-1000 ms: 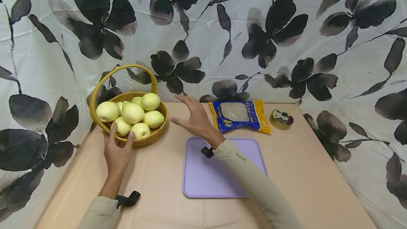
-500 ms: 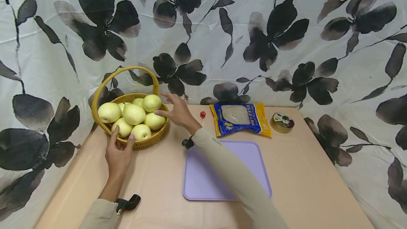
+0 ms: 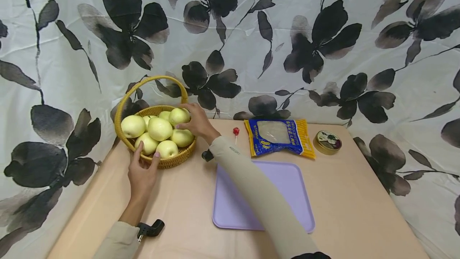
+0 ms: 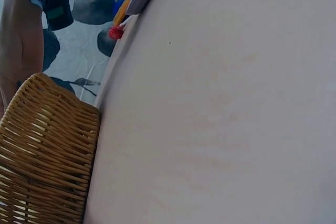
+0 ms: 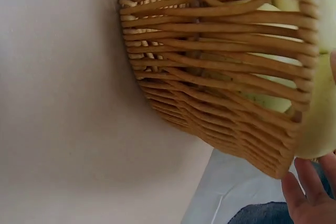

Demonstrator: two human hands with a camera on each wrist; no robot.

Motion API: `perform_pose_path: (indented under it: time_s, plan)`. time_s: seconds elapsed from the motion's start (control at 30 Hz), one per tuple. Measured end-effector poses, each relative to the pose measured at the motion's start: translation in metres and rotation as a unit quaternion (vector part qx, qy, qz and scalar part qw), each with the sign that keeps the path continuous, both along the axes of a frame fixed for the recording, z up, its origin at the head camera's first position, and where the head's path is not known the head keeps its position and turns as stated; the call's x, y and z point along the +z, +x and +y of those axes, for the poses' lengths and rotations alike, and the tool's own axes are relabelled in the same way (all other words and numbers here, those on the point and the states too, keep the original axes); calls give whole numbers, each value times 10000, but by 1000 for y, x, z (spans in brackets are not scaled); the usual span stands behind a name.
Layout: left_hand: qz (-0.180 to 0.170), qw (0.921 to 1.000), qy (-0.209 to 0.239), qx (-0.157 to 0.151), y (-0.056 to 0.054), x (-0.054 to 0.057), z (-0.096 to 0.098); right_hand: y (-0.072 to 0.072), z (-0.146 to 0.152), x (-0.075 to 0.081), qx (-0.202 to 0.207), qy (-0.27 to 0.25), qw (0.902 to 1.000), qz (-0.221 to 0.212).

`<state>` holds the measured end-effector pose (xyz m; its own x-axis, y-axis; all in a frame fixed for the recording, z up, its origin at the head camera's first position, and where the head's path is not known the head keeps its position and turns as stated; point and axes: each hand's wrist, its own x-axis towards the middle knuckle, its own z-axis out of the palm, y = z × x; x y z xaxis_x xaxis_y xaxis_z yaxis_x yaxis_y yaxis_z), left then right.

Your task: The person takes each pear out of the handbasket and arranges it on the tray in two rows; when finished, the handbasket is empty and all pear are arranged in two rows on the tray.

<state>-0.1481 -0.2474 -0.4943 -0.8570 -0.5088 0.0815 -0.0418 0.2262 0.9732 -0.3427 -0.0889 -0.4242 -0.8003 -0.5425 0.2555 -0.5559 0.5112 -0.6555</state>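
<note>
A wicker basket [image 3: 176, 162] with a tall handle holds several pale green apples [image 3: 159, 128]. At its front left, my left hand [image 3: 142, 177] grips the basket rim, with the thumb and a fingertip showing over the edge near the front apples. My right hand [image 3: 198, 121] reaches over the basket's right side and holds the upper right apple [image 3: 178, 116], thumb in front and fingers behind. The right wrist view shows the fingers [image 5: 310, 187] curving round an apple [image 5: 317, 114] above the woven wall. The left wrist view shows the basket's side [image 4: 47, 150], with the left fingers out of sight.
A purple tray [image 3: 237, 207] lies under the right forearm. Behind it are a red lollipop [image 3: 236, 131], a blue and yellow packet [image 3: 280, 138] and a round gold tin [image 3: 328, 142]. A floral cloth [image 3: 251, 43] hangs along the back of the table.
My right hand has moved left from beside the packet to the basket and taken hold of an apple. The lollipop has come into view. My left hand stays at the basket.
</note>
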Motion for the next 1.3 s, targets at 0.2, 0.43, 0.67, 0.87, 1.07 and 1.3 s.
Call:
perform_pose_path:
  time_s: [0.2,0.43,0.67,0.87,1.07,1.3]
  plan:
    - [-35,10000,-47,-21,0,0,-1,-1,-9,-7,-367,350,9984,254]
    - [-78,9999,-60,-50,-1,-2,-1,4,-1,-8,-414,-248,9987,175]
    - [-28,10000,-30,-51,0,-2,1,15,20,4,-185,-697,9967,362]
    - [81,10000,5,-34,0,-2,1,27,40,14,-38,-1011,9947,162]
    - [30,10000,-9,-33,0,1,1,41,68,12,111,-974,9949,247]
    - [32,10000,47,-21,-1,0,2,61,105,5,103,-896,9957,200]
